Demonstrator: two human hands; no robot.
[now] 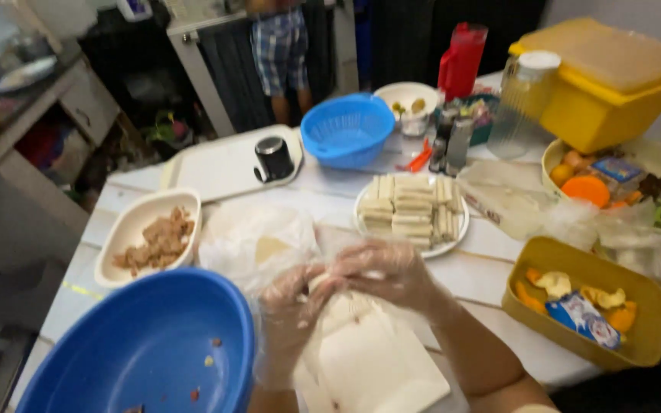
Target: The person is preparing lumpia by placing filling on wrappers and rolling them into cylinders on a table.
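Item — both gloved hands, left hand (294, 302) and right hand (384, 271), are closing their grip on a pale wrapper sheet (361, 348) over the tabletop (491, 264), rolling likely underway — finished rolls (411, 210) are lying beyond.

Two blue vessels are counted, a large bowl (143, 348) and a colander (347, 128). Two yellow containers are seen, a lidded tub (606, 84) and an open tray (584, 313). One plate of rolled wraps (411, 213) and one dish of filling (149, 237) are counted.
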